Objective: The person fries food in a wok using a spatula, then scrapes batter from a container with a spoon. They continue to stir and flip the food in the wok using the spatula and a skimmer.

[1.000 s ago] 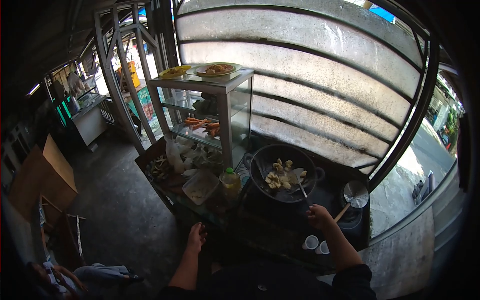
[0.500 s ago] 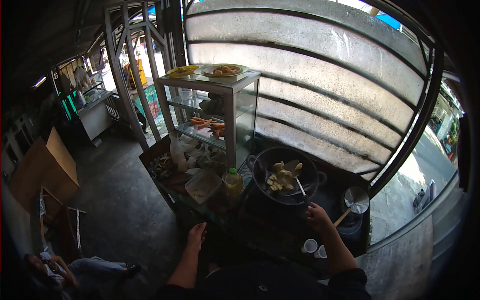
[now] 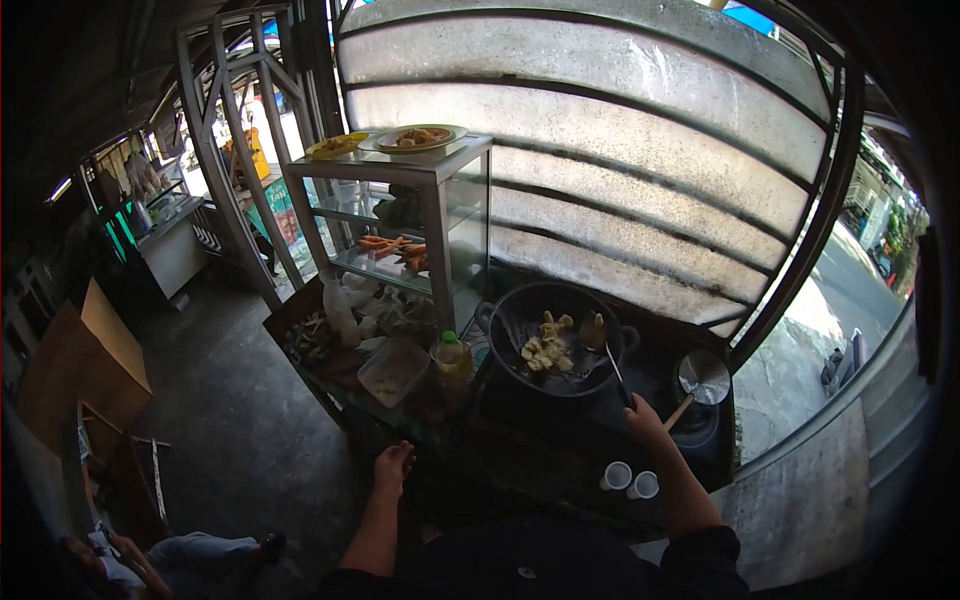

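Observation:
My right hand grips the dark handle of a spatula, whose metal head rests inside the right part of a large dark wok. Pale yellow food pieces lie in a heap in the wok, left of the spatula head. Low in front of the counter, my left hand hangs in the air with its fingers curled together, and nothing shows in it. The oil bottle with a green cap and a clear plastic tub are the things nearest beyond it.
A wooden-handled strainer sits right of the wok, with two small white cups nearer me. Left stands a glass display case with fried food inside and a plate on top. A person sits at lower left.
My right hand has moved up and right; the spatula head has shifted from over the food to the wok's right side. The whole view has shifted slightly. My left hand stays low.

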The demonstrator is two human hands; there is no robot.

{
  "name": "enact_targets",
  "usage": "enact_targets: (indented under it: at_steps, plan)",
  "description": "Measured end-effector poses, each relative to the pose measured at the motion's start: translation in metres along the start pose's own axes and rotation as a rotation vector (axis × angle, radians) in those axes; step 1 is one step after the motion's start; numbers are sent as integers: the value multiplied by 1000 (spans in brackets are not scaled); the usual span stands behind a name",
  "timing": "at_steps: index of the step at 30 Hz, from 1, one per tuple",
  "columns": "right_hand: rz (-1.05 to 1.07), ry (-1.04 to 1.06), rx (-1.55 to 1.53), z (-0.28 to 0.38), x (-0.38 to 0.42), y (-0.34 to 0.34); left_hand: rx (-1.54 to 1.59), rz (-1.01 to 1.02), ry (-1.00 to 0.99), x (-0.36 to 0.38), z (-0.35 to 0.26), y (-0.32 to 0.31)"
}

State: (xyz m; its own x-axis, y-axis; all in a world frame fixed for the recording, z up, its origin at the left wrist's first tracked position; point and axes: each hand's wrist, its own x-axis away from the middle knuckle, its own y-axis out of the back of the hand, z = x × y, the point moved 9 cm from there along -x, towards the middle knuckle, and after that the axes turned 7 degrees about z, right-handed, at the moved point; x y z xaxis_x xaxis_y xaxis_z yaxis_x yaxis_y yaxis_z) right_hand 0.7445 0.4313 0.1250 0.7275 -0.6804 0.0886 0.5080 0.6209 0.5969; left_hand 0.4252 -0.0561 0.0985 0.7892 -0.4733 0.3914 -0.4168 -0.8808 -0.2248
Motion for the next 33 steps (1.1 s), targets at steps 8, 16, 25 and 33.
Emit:
enact_targets:
  at_steps: [8,16,25,33]
  plan:
    - [312,-507,-1217,98,57,-55,-57,216,26,-5,7,-34]
    - [357,-389,-1161,118,66,-58,126,174,102,-6,6,-35]
    - [-14,-6,89,107,55,18,29,145,171,-10,31,-13]
    - [-52,-157,650,165,91,38,-49,167,176,-17,20,-15]
